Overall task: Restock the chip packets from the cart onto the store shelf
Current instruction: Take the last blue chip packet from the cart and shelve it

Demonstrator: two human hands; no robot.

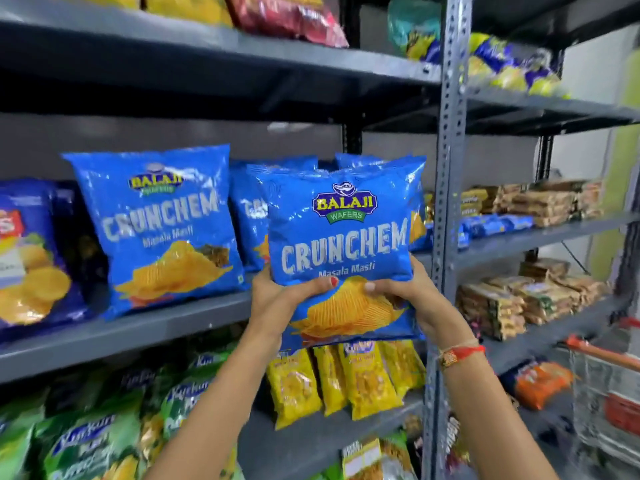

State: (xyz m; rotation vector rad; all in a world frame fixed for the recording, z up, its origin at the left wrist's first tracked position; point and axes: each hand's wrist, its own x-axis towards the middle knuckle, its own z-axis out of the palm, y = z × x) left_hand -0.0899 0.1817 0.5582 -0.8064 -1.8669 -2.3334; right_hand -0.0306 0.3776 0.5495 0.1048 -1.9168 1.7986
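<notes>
I hold a blue Crunchem chip packet (341,237) upright in front of the middle shelf (166,327). My left hand (277,296) grips its lower left side, thumb across the front. Its lower right side is held by my right hand (412,296), which has a red thread on the wrist. More blue packets of the same kind seem stacked behind the one I hold. Another blue Crunchem packet (162,226) stands on the shelf to the left, and a further blue packet (247,220) stands behind. The cart (606,386), with a red handle, shows at the lower right edge.
A dark blue chip bag (31,258) stands at the far left of the shelf. Yellow packets (346,379) and green packets (90,441) fill the shelf below. A perforated grey upright (446,202) divides off the right rack, which holds brown biscuit packs (519,303).
</notes>
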